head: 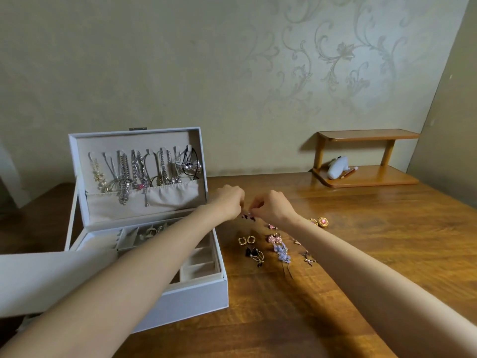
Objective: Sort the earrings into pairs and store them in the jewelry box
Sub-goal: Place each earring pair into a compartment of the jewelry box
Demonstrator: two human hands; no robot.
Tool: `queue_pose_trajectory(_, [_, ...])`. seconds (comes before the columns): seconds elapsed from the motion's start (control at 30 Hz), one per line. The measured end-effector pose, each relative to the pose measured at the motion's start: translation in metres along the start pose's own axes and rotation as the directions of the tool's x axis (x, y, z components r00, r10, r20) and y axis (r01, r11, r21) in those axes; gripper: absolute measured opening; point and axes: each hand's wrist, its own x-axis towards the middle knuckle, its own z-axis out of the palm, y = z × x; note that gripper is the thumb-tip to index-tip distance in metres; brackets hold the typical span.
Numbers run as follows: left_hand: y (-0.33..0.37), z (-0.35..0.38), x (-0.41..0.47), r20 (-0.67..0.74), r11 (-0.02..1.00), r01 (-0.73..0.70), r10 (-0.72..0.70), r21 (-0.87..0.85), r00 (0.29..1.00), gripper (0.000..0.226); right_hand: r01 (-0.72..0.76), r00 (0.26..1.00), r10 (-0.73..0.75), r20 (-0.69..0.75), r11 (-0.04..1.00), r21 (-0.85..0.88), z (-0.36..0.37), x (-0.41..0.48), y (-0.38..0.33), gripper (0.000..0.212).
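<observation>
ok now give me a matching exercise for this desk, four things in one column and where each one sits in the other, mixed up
1 necklaces
2 round gold earrings
3 white object
4 lilac flower earrings

a lower wooden shelf
b hanging in the jewelry box lid
c table, outside the right forearm
d table, between the forearms

Pairs: 1-b, 2-c, 3-a, 4-d

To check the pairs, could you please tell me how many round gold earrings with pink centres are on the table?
2. One round gold earring with a pink centre lies beside the right forearm; the other lies just right of it. Arms may hide more.
</observation>
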Motion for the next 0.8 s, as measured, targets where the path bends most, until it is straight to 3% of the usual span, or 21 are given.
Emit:
queue_pose_trajectory(0.2, [-0.019,-0.031,-0.026,-0.042,0.963,-0.006,-0.005,-0.268,0.999,0.000,0.064,0.998,-0.064,-0.006,0.988,0.140,-0.019,-0.011,-0.024,0.014])
queue_pose_trajectory(0.3, [-0.034,-0.044,-0.041,-0.042,0.941,-0.001,-0.014,-0.339,0.999,0.006,0.094,0.996,-0.094,-0.009,0.979,0.181,-0.018,-0.017,-0.043,0.017])
queue_pose_trajectory(0.5, [-0.072,-0.060,-0.063,-0.042,0.942,0.027,-0.044,-0.335,0.998,0.027,0.153,0.987,-0.159,0.009,0.962,0.226,-0.003,-0.026,-0.084,0.017])
queue_pose_trajectory(0.8, [-0.127,-0.078,-0.096,-0.020,0.974,0.146,-0.151,-0.173,0.988,0.018,0.233,0.963,-0.259,0.070,0.937,0.262,0.029,-0.030,-0.138,0.023])
